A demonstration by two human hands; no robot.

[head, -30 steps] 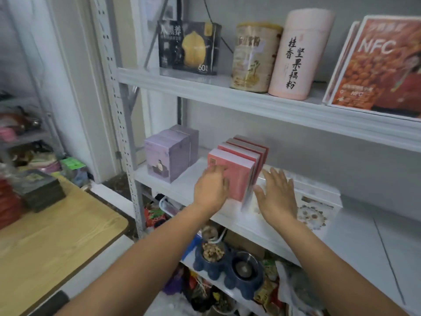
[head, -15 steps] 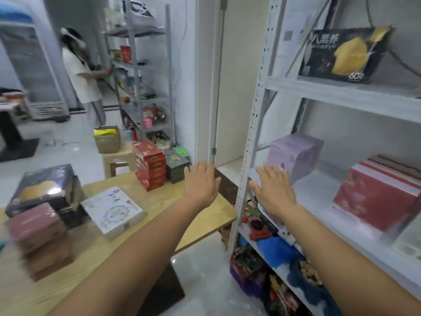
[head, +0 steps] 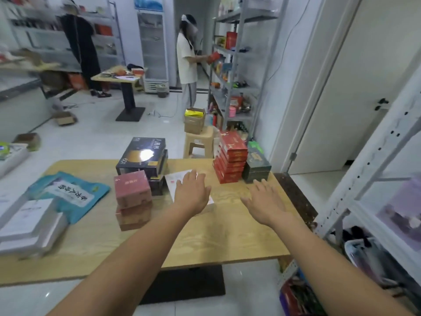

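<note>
With the left hand (head: pixel 192 193) and right hand (head: pixel 265 201) both open and empty over the table (head: pixel 227 231), the left above the flat white box (head: pixel 175 183) lying there, nothing is picked up yet, so grasping and moving it likely remain.

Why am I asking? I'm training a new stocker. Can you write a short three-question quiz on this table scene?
1. True or false: the left hand and right hand each grip a box.
2. The stack of red boxes stands: A) beside the dark green boxes; B) on the floor; C) on a shelf.
3. Which box does the left hand partly cover?
Key: 1 false, both are open and hold nothing; 2 A; 3 the flat white box.
</note>
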